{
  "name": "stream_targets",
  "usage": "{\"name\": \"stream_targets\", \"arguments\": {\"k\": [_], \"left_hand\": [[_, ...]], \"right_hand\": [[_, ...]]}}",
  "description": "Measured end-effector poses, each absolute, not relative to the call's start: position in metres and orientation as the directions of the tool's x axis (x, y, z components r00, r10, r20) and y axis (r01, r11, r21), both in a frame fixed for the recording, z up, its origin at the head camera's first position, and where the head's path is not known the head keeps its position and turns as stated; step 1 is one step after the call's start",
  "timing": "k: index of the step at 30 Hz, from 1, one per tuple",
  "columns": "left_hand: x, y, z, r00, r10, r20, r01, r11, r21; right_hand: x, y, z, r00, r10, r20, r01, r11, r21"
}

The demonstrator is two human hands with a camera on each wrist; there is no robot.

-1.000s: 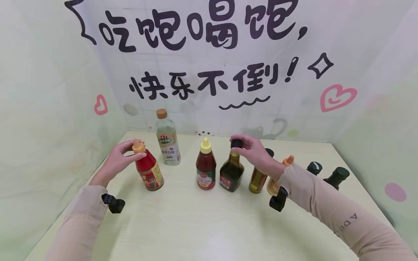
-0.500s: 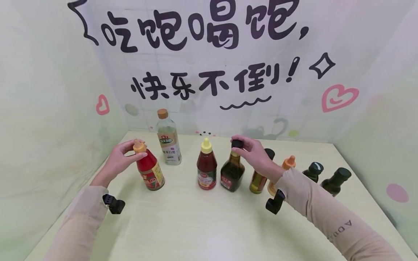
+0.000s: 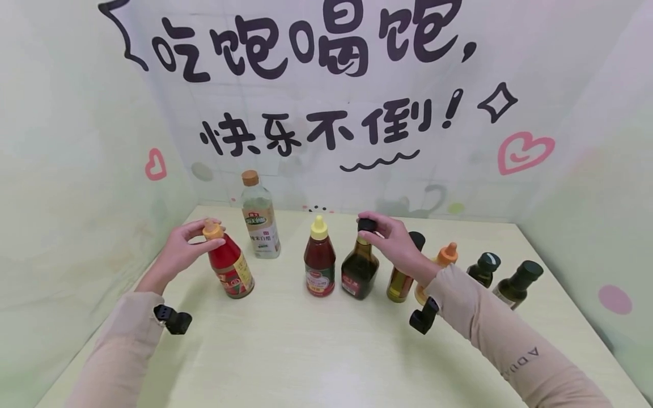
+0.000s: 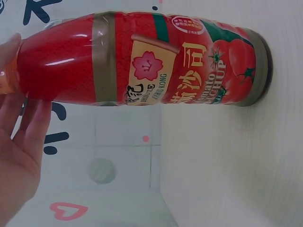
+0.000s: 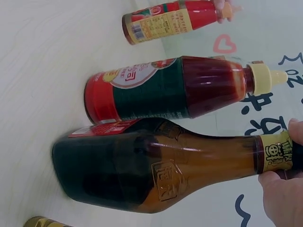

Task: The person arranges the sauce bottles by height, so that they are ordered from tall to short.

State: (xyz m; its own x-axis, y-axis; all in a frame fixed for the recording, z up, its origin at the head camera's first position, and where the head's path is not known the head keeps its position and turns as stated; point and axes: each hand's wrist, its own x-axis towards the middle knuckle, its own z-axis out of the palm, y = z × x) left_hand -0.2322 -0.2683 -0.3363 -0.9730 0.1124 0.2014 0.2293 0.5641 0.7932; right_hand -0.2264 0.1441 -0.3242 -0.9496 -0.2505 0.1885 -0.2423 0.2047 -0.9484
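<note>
My left hand grips the orange cap of a red tomato ketchup bottle at the left of the table. That bottle's label shows tomatoes in the left wrist view, where the fingers wrap round its neck end. With thumb and fingers, my right hand holds the black cap of a dark brown sauce bottle, which has embossed shoulders in the right wrist view. Just left of it stands a dark red sauce bottle with a yellow nozzle cap. Both held bottles have their bases at the tabletop.
Behind the ketchup stands a clear vinegar bottle with a brown cap. Right of the right hand are a black-capped oil bottle, an orange-nozzled bottle and two green-capped bottles, one small, one longer-necked. A lettered backdrop closes the rear.
The right forearm has swung slightly left and down, uncovering more of the green-capped bottles. Both hands keep their holds on the caps. The head view has shifted slightly.
</note>
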Motion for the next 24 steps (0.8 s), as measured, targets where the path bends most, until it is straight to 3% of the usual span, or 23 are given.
{"name": "stream_targets", "arguments": {"k": [13,24], "left_hand": [[-0.230,-0.258,-0.330,-0.970,0.106,0.219,0.239,0.581,0.778],[-0.229,-0.231,-0.314,-0.953,0.207,0.222,0.301,0.549,0.780]], "right_hand": [[-0.228,0.145,-0.325,-0.943,-0.264,0.202,-0.259,0.205,-0.944],[-0.230,0.145,-0.328,-0.935,-0.277,0.220,-0.274,0.174,-0.946]]}}
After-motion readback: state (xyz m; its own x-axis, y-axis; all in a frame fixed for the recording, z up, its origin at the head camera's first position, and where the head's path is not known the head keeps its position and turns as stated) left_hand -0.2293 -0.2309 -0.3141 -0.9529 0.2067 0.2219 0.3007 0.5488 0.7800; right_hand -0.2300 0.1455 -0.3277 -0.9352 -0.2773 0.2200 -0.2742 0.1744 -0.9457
